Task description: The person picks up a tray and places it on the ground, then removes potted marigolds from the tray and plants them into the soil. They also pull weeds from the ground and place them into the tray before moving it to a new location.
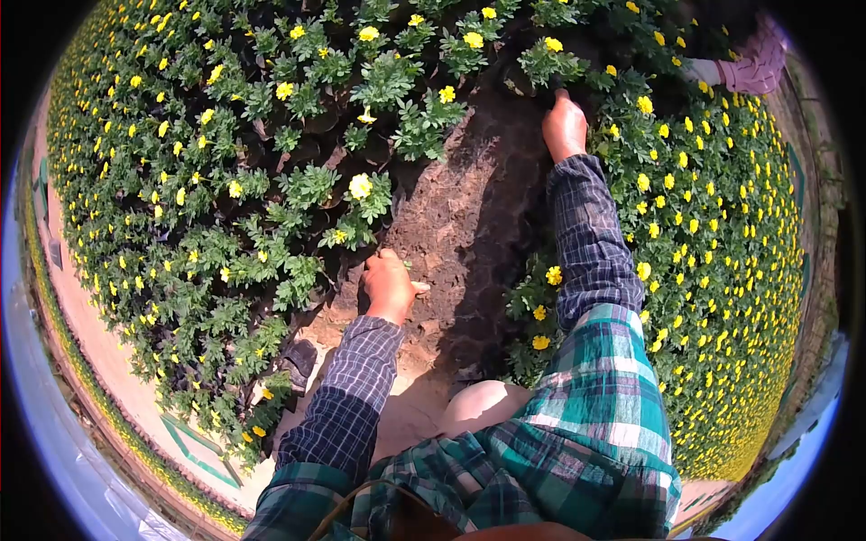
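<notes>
My right hand (566,128) reaches forward to the far end of the bare strip. Its fingers are closed on the dark pot or bag of a marigold plant (552,65) with a yellow bloom; the fingertips are hidden. Closer to me, my left hand (390,287) is low over the soil at the edge of the left-hand plants. The thumb sticks out to the right, apart from the bent fingers, and I see nothing held in it. Just beyond it stands another marigold (368,197) with a pale yellow flower.
Dense rows of potted marigolds (713,225) fill the right side, with more on the left (216,180). Brown soil (451,207) runs between them. My knee (487,406) is at the near end. Another person's sleeve (756,61) shows at upper right.
</notes>
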`<act>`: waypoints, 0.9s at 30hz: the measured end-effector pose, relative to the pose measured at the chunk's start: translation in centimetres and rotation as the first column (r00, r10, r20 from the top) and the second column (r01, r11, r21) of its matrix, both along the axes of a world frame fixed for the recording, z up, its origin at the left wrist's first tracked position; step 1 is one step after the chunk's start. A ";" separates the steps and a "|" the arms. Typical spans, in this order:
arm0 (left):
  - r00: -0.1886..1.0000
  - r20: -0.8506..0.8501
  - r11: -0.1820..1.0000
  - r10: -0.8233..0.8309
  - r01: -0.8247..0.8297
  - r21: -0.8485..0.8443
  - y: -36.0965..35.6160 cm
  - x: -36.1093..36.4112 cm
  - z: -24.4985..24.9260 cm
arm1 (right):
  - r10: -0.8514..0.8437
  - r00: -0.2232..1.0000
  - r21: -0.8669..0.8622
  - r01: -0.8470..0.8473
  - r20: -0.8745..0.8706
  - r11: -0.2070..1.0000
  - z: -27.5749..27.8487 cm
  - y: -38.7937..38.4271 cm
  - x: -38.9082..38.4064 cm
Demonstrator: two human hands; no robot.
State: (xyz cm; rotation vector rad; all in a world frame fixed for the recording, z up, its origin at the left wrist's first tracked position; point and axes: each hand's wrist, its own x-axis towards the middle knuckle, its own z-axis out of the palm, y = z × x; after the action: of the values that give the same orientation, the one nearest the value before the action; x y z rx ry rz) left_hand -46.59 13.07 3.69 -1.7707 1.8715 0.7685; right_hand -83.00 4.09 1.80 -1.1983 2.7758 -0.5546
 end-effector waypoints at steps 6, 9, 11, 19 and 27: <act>0.999 0.007 0.999 0.044 -0.044 0.018 -0.2 -0.3 0.5 | 0.128 0.992 -0.137 -0.127 -0.005 0.982 -0.7 1.1 -1.9; 0.999 -0.024 0.999 0.035 -0.035 0.007 0.0 0.0 0.3 | 0.214 0.972 -0.351 -0.235 -0.098 0.906 1.6 2.4 -0.7; 0.999 -0.024 0.999 0.033 -0.032 0.020 -0.2 -0.1 0.5 | 0.235 0.968 -0.282 -0.251 -0.089 0.926 4.3 3.3 1.1; 0.997 -0.025 0.997 0.069 -0.068 0.031 -0.3 -0.4 1.0 | 0.865 0.493 0.036 -0.867 -0.093 0.498 4.2 1.8 4.6; 0.997 -0.028 0.996 0.076 -0.075 0.049 -0.5 -0.5 1.2 | 0.140 0.988 -0.325 -0.156 -0.071 0.933 2.3 1.1 0.0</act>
State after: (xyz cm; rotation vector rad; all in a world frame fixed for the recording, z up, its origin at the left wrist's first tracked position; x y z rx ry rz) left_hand -47.08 12.58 4.88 -1.8184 1.7986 0.8650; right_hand -83.00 5.20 4.11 -1.4850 2.6691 -1.0197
